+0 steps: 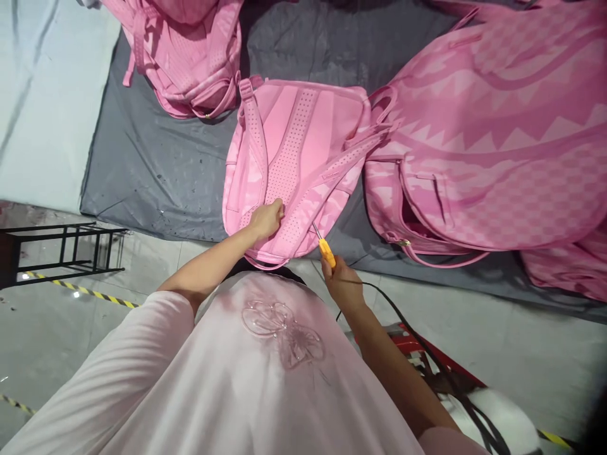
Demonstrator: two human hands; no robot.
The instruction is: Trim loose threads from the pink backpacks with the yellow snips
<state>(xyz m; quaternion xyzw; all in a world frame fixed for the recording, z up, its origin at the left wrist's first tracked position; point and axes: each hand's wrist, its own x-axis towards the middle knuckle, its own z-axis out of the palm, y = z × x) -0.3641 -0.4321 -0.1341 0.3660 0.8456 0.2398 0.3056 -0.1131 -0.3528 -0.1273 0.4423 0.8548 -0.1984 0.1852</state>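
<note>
A pink backpack [315, 126] lies on the grey-covered table in front of me, its perforated back panel and shoulder straps facing up. On the lower part of that panel, between the straps, rests my left hand [266, 221], fingers curled closed; whatever they pinch is hidden. My right hand [342, 283] grips a soldering iron [327, 251] by its yellow handle. Its thin metal tip points up and away from me, over the lower right side of the backpack near the strap. A black cord [403, 313] trails from around the right hand down to the right.
A larger pink backpack [484, 145] with a zigzag pattern lies at the right, touching the middle one. Another pink backpack [190, 57] is at the upper left. A black metal frame [71, 249] stands on the floor at left; a red object [408, 341] is below right.
</note>
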